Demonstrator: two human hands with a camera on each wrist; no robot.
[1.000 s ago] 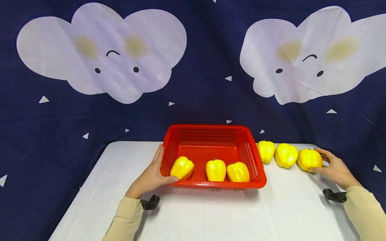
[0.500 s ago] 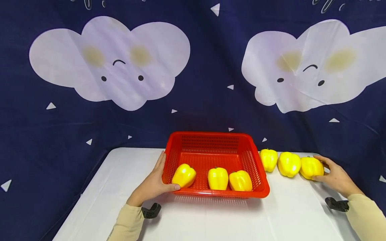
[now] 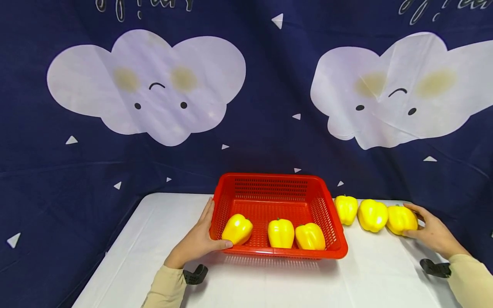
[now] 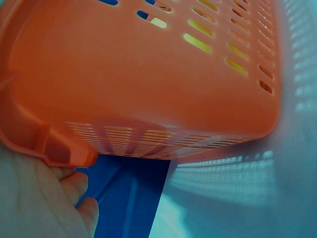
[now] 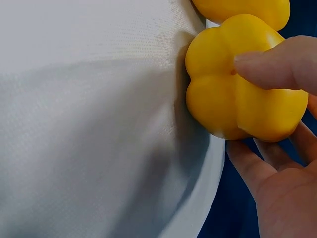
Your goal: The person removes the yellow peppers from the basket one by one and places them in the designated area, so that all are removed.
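My left hand (image 3: 198,239) holds the near left corner of a red plastic basket (image 3: 285,253), thumb on the front rim and fingers along the left side. The left wrist view has the basket's perforated outer wall (image 4: 148,74) close up, with the palm under the rim. Inside the basket, three yellow bell peppers lie along the front. To its right, three more stand in a row on the table. My right hand (image 3: 435,231) grips the rightmost yellow bell pepper (image 3: 402,220); in the right wrist view its thumb (image 5: 267,69) lies across that pepper, fingers around the far side.
The left pepper (image 3: 346,209) of the row is close beside the basket's right wall, with another pepper (image 3: 372,215) in between. A white cloth covers the table (image 3: 292,286). Behind its back edge hangs a dark blue curtain (image 3: 265,141) with cloud prints.
The head view has tilted up, so the basket, peppers and hands appear lower in it. Both hands keep their places on the basket and the rightmost bell pepper.
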